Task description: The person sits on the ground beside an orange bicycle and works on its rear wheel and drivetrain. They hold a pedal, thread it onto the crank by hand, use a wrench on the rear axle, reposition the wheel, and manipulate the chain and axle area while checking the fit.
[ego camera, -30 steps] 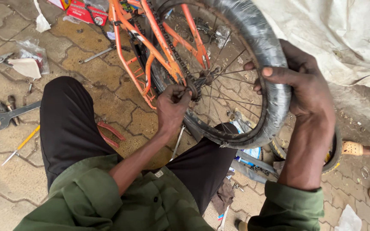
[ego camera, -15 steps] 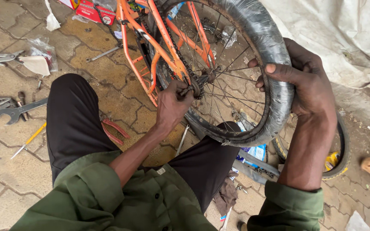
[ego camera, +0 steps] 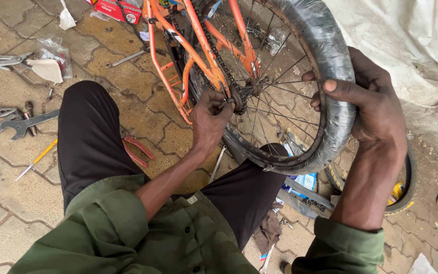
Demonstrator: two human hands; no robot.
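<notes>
Right hand (ego camera: pixel 376 106) clamps the tyre (ego camera: pixel 330 76) of the upturned orange bicycle's wheel, left hand (ego camera: pixel 211 119) pinches the axle nut (ego camera: pixel 227 103) by the chain (ego camera: pixel 214 53); I'd fear fingertips slipping into spokes (ego camera: pixel 285 116).

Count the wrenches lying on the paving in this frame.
2: an open-ended wrench at the left edge beside the person's knee, and a slimmer wrench near the orange bicycle frame. Others may be hidden behind the wheel.
</notes>
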